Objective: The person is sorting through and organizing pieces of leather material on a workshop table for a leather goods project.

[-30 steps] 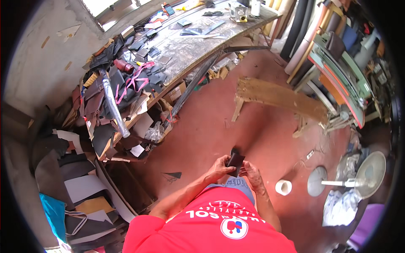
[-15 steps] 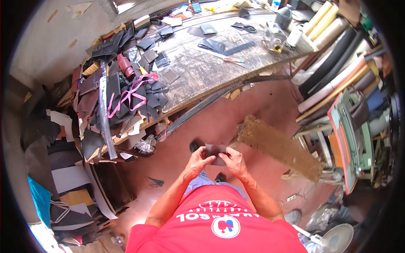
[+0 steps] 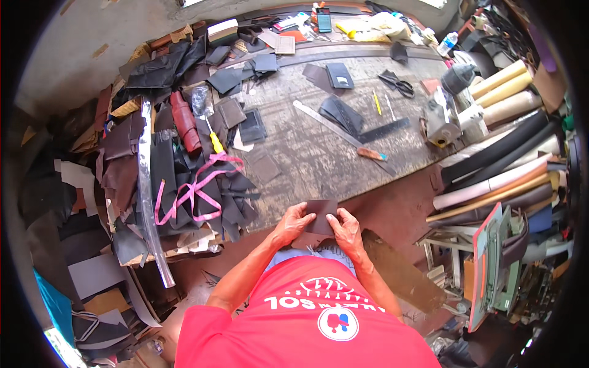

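A small dark brown piece of leather (image 3: 322, 216) is held up between my two hands, just in front of the workbench's near edge. My left hand (image 3: 292, 223) pinches its left side, thumb on the face toward me. On its right side my right hand (image 3: 348, 231) grips in the same way. Beyond it on the scratched wooden workbench (image 3: 288, 144) lie a metal ruler (image 3: 325, 121), a dark square (image 3: 386, 130), a knife with a brown handle (image 3: 370, 153) and some black folded pieces (image 3: 341, 115).
Leather scraps (image 3: 227, 80), a pink measuring tape (image 3: 195, 187) and a yellow-handled tool (image 3: 216, 142) crowd the bench's left side. Black scissors (image 3: 397, 83) and a metal device (image 3: 443, 122) are farther right. Material rolls (image 3: 500, 144) and a wooden plank (image 3: 399, 270) stand on the right.
I have come closer to the bench, which now fills more of the view. Both hands still hold the leather piece, now near the bench edge and slightly higher in view.
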`<action>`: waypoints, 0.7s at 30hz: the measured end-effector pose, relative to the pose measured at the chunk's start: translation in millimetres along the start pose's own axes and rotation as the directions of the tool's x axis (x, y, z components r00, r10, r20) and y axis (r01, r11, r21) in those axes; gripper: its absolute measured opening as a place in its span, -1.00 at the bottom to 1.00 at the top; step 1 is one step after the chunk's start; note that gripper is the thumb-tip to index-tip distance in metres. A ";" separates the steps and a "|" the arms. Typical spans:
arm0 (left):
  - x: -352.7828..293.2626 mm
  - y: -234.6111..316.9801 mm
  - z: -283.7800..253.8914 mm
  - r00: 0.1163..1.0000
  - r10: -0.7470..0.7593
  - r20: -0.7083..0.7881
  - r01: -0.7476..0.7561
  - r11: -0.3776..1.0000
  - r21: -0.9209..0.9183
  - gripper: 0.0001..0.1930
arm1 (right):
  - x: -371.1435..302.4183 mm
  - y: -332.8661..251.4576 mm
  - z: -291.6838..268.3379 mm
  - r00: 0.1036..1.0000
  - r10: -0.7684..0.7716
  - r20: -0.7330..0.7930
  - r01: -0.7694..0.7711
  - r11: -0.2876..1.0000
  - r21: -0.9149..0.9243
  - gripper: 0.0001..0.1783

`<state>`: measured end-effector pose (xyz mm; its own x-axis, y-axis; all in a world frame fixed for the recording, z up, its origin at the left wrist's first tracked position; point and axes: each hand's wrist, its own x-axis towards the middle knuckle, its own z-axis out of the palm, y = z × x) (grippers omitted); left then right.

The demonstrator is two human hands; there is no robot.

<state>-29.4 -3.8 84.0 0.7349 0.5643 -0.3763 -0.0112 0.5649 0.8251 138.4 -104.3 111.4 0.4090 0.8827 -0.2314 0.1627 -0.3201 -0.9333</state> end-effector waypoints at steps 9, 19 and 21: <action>103.6 38.3 -15.5 0.968 0.092 -0.234 -0.110 0.992 -0.068 -0.71 | 135.4 -22.6 -13.7 0.972 0.075 0.221 -0.113 0.980 0.165 -0.83; 194.9 70.8 4.4 0.781 0.112 -0.614 -0.205 0.975 -0.082 -0.69 | 284.6 -32.3 -46.4 0.861 0.121 0.495 -0.150 0.989 0.019 -0.77; 203.7 79.6 6.7 0.741 0.023 -0.671 -0.127 0.986 -0.106 -0.68 | 302.1 -33.5 -44.8 0.840 0.136 0.525 -0.173 0.985 0.021 -0.76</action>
<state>123.9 152.0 75.8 0.0892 0.8353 -0.5425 -0.1759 0.5493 0.8169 296.7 157.7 85.1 -0.1056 0.8787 -0.4656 0.0710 -0.4604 -0.8849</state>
